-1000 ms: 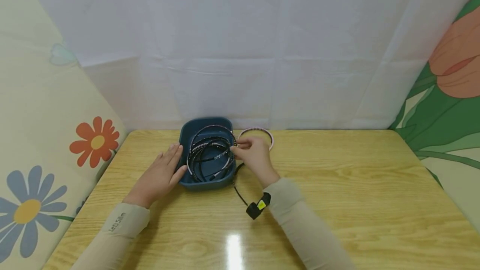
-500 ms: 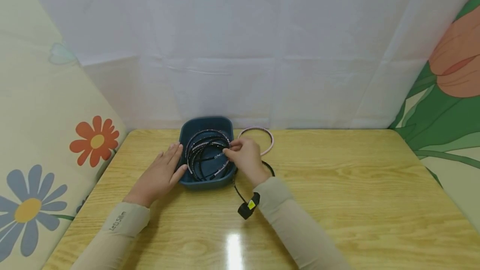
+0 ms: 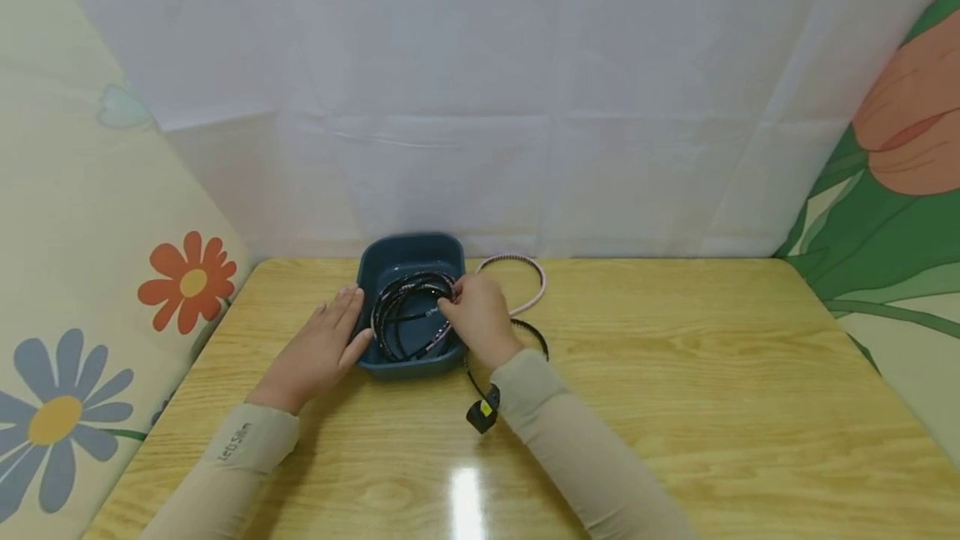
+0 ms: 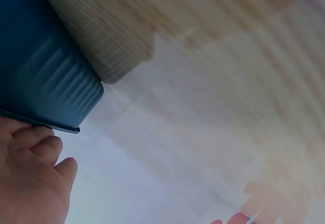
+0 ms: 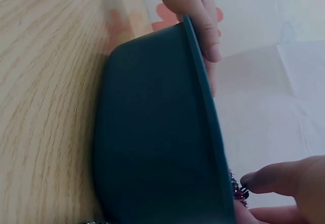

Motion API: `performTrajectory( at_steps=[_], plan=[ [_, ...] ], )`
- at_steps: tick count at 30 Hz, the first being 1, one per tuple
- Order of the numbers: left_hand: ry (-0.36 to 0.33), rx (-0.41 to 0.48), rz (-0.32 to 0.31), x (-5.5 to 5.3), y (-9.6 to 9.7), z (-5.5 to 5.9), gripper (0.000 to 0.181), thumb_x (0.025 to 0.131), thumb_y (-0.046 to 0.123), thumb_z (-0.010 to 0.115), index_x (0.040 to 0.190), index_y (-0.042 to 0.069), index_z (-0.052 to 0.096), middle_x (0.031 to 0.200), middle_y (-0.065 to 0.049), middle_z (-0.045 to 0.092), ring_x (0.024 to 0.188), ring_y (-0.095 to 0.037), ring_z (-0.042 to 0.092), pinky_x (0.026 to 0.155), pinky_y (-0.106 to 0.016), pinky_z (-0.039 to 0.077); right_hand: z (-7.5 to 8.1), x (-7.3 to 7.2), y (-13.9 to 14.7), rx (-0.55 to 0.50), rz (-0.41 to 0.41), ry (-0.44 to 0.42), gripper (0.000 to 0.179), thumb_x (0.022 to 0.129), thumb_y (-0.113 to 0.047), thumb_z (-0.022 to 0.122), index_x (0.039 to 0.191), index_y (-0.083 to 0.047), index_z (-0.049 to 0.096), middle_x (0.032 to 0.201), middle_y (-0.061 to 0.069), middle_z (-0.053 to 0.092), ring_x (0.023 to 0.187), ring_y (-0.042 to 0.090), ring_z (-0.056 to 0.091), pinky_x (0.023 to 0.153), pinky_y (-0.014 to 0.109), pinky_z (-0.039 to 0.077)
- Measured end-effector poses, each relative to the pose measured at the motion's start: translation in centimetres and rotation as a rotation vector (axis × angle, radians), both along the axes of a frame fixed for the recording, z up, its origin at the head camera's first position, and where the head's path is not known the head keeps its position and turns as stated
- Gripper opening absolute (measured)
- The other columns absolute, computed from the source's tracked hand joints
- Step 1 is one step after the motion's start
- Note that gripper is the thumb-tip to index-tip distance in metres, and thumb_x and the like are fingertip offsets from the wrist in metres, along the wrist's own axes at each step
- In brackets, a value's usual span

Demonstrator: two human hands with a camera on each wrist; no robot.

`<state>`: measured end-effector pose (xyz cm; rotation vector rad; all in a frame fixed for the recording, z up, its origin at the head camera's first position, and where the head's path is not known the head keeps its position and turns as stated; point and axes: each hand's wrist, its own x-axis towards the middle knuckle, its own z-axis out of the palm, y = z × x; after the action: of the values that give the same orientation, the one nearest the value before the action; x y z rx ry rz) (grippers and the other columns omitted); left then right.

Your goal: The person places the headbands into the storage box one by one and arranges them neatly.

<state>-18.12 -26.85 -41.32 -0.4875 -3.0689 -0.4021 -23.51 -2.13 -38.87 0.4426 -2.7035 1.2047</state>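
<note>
Glittering, a dark headband (image 5: 236, 187) is pinched by the right hand (image 3: 482, 317); the left hand (image 3: 313, 348) lies straight-fingered.

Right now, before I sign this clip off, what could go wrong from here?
The band in the right fingers could snag, since the other bands in the bin overlap. With the left fingers just resting along its side, the bin may shift. The right cuff might knock the black band near it.
</note>
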Motion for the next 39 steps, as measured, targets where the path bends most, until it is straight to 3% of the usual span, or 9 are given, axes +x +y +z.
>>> performTrajectory(
  at_steps=[7,15,19,22,25,35,39],
  plan=[
    [-0.001,-0.004,0.002,0.0,0.0,0.0,0.071,0.109,0.036,0.044,0.158,-0.009,0.018,0.165,-0.029,0.015,0.152,-0.044,0.013,0.122,-0.061,0.013,-0.1,0.0,-0.2,0.083,0.008,0.028,0.020,0.090,-0.013,0.077,0.074,-0.003,0.070,0.066,0.002,0.064,0.053,0.008,0.049,0.050,0.021,0.042],
    [0.008,-0.008,0.003,-0.1,-0.1,-0.2,0.072,0.109,0.038,0.042,0.157,-0.010,0.019,0.164,-0.029,0.016,0.152,-0.045,0.014,0.122,-0.061,0.013,0.0,0.1,-0.2,0.169,0.059,0.033,0.037,0.091,-0.015,0.076,0.062,-0.010,0.055,0.057,-0.004,0.045,0.052,0.010,0.041,0.050,0.023,0.035],
    [0.014,-0.009,0.004,-0.1,-0.1,-0.3,0.072,0.109,0.039,0.042,0.157,-0.010,0.020,0.164,-0.030,0.016,0.152,-0.045,0.014,0.122,-0.061,0.014,-0.3,0.1,-0.1,0.169,0.064,0.034,0.022,0.092,-0.015,0.076,0.074,-0.006,0.067,0.068,0.001,0.060,0.060,0.013,0.050,0.056,0.024,0.043],
    [0.020,-0.014,0.006,-0.1,-0.1,-0.4,0.072,0.109,0.039,0.043,0.157,-0.010,0.020,0.164,-0.030,0.017,0.152,-0.044,0.014,0.122,-0.061,0.014,-0.5,0.2,0.0,0.147,0.067,0.031,0.013,0.092,-0.014,0.075,0.093,-0.001,0.075,0.087,0.008,0.072,0.073,0.017,0.062,0.067,0.028,0.053],
    [0.026,-0.012,0.005,-0.2,-0.2,-0.5,0.072,0.109,0.039,0.043,0.157,-0.010,0.021,0.164,-0.030,0.018,0.152,-0.045,0.015,0.122,-0.061,0.015,-0.6,0.3,0.1,0.105,0.081,0.026,0.017,0.093,-0.012,0.074,0.103,0.001,0.075,0.099,0.013,0.074,0.084,0.021,0.068,0.074,0.032,0.058],
    [0.022,-0.016,0.008,-0.3,-0.2,-0.6,0.072,0.109,0.039,0.042,0.157,-0.010,0.020,0.164,-0.029,0.017,0.152,-0.045,0.014,0.122,-0.061,0.015,-1.3,0.4,1.2,-0.168,0.111,-0.053,0.015,0.093,-0.005,0.068,0.105,0.002,0.075,0.090,0.010,0.073,0.082,0.020,0.068,0.071,0.026,0.057],
    [0.017,-0.015,0.008,-0.4,-0.3,-0.7,0.072,0.109,0.040,0.041,0.157,-0.010,0.019,0.164,-0.029,0.016,0.152,-0.045,0.014,0.122,-0.061,0.014,-1.3,0.3,2.1,-0.224,0.105,-0.069,0.013,0.093,-0.007,0.068,0.102,-0.002,0.076,0.091,0.009,0.074,0.081,0.020,0.069,0.072,0.026,0.057]
  ],
)
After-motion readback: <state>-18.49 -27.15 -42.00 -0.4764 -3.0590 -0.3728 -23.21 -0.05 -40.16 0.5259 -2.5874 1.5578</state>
